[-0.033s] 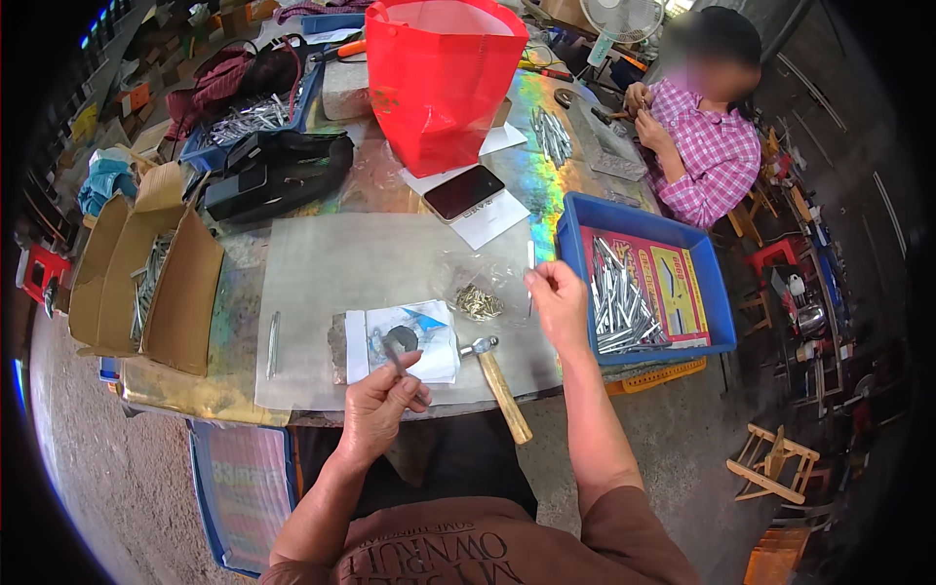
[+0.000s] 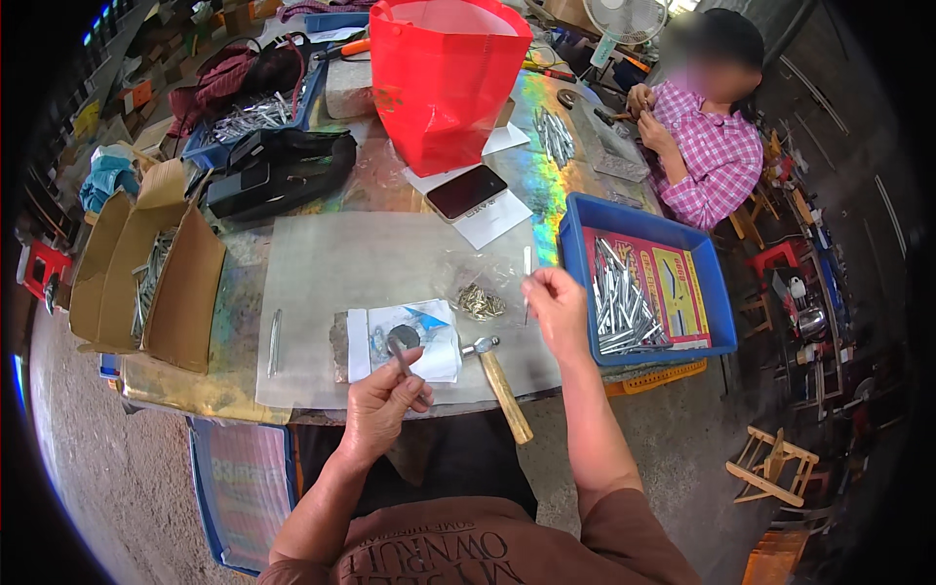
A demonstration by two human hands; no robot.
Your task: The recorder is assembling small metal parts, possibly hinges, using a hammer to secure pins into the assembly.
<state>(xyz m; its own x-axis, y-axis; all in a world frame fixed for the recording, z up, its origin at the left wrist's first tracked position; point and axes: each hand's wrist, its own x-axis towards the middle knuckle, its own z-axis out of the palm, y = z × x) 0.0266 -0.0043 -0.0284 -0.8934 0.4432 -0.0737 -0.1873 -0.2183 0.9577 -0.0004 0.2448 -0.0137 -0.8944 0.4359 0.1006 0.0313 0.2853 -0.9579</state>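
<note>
Head view, and both hands are occupied: the left hand has thumb and fingers clamped on a narrow grey metal piece, tipped over the near edge of the papers, whose dark round patch sits just beyond. Over to the right hand, fingertips together on a slim rod, pale on top and darker below, held nearly upright beside the blue tray with its heap of silvery pieces. Between the hands lies a clear bag with small brass-coloured bits, and nearer the body a hammer, untouched, its handle reaching past the edge of the worktop. Looks like a piece-by-piece handling step, one item per hand, the two well apart. From this position, I'd judge, bringing them together would call for a steady left pinch, a fine turn of the right wrist to line up the rod, and clearance over that hammer head. Whether either piece has been worked, I can't tell.
</note>
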